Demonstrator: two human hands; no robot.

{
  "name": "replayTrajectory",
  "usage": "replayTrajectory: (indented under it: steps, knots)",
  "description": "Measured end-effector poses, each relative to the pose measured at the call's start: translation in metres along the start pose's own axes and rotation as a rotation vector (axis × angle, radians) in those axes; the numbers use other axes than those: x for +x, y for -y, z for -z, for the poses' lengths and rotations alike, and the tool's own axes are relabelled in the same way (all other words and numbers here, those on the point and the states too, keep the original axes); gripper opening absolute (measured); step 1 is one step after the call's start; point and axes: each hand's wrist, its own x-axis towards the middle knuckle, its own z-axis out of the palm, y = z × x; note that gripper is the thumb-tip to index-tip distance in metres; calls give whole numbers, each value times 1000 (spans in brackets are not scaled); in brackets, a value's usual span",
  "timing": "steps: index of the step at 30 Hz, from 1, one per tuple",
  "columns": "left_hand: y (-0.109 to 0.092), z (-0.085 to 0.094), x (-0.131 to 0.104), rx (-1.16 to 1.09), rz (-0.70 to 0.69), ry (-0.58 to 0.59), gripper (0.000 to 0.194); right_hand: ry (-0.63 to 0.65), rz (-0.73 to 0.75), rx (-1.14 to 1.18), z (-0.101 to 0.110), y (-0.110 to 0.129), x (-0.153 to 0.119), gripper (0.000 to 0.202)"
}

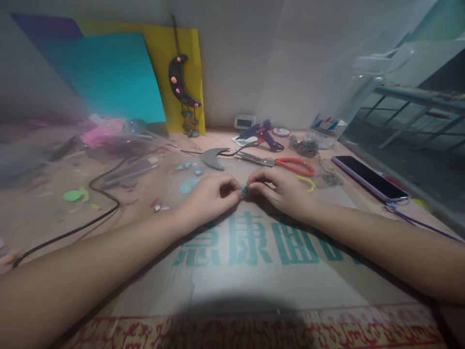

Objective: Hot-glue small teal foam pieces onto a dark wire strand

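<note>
Your left forearm reaches in from the lower left and your right from the lower right, so that both hands meet low over the printed sheet [232,286] with the wrists well apart. Your left hand [216,193] and right hand [278,189] each have thumb and forefinger closed in a pinch on the small teal piece [245,191] between them. It sits in front of the grey crescent [213,159] and the scissors [296,166] on the surface [221,136].
</note>
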Motion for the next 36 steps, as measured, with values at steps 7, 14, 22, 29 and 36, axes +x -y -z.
replayTrajectory:
  steps: [7, 14, 22, 29, 36]
  knots:
    - [-1, 0, 0, -10, 5, 5, 18, 11, 12, 65, -2, 0, -1, 9]
    - [-1, 1, 0, -47, -19, 25, 20, 9, -82, 190, -3, 5, -1, 7]
    - [2, -1, 1, -83, 89, -91, 20, -43, -181, 175, 2, 0, 4, 17]
    - [5, -2, 1, -108, 116, -115, 19, 45, -17, -135, 38, 10, 17, 20]
    - [3, 1, 3, -177, 185, -141, 19, -18, -198, -127, 95, -1, 31, 25]
